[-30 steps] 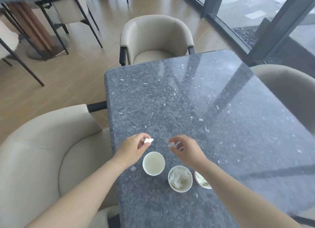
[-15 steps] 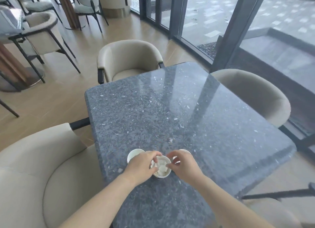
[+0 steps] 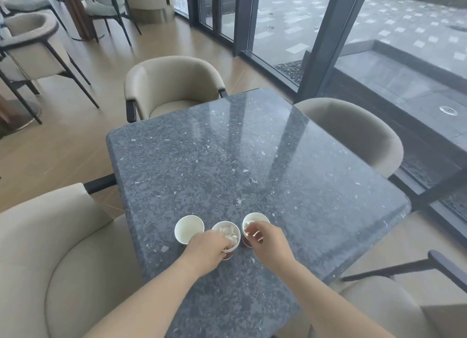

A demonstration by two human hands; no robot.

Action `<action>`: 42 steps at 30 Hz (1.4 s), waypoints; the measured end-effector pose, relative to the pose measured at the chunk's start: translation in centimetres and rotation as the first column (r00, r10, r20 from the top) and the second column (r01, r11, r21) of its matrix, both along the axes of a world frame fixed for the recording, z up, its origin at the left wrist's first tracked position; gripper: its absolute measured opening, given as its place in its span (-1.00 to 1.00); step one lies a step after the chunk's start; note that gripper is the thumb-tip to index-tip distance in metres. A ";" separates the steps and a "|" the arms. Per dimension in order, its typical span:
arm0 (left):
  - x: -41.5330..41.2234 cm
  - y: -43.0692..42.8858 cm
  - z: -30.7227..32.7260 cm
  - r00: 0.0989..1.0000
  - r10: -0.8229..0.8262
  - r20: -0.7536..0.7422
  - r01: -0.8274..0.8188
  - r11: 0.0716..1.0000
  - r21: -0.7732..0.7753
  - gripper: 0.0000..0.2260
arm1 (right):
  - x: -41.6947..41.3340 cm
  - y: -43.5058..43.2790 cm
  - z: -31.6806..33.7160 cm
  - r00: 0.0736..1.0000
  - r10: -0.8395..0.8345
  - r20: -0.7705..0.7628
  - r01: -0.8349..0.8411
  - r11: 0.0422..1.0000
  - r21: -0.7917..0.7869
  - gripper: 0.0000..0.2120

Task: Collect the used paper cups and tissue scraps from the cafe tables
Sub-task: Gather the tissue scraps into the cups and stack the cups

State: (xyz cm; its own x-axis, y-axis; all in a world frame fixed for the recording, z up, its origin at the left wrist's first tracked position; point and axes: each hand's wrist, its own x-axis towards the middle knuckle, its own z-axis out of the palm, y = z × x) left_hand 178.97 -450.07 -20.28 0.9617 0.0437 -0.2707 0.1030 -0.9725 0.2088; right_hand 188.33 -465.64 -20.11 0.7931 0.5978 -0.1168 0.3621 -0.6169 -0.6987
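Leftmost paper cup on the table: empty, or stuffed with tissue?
Empty. The leftmost cup stands upright, showing only a bare white interior, no tissue inside.

Left hand [image 3: 206, 246] hides the middle cup's [image 3: 228, 233] near rim; grip perhaps unclear

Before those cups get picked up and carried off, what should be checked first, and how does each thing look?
1. Left hand grips the middle cup: ok, fingers at its rim.
2. Right hand grips the right cup: ok.
3. Scraps inside those two cups: ok.
4. Left cup handled: not ok, it stands untouched and looks empty.
5. Loose scraps left on the table: cannot tell, its white flecks hide them.
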 end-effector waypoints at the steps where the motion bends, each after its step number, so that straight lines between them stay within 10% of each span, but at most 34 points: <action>1: 0.0 0.1 0.1 1.000 -0.001 0.023 0.001 1.000 0.003 -0.84 | 0.0 -0.1 0.1 1.000 0.005 0.006 -0.005 1.000 0.003 -0.91; 16: -3.8 6.0 7.5 0.768 0.282 0.575 -0.170 0.955 -0.242 -0.79 | -1.0 7.3 5.5 0.945 0.249 0.211 -0.292 0.934 0.205 -0.80; 28: -5.9 6.9 1.8 0.869 0.493 0.049 -0.453 0.830 -0.326 -0.38 | -2.3 9.0 0.7 0.913 0.398 0.086 -0.382 0.910 -0.163 -0.73; 42: -0.2 3.6 -0.8 0.918 0.395 0.039 -0.354 0.859 -0.371 -0.49 | 0.6 4.8 1.2 0.965 0.237 0.109 -0.222 0.966 -0.134 -0.74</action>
State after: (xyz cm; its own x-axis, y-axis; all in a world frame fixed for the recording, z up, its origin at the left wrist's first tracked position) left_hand 178.78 -446.44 -21.04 0.9157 0.3295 -0.2302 0.4016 -0.7260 0.5582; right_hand 188.95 -460.82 -18.90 0.6489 0.7531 -0.1085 0.5827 -0.5836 -0.5656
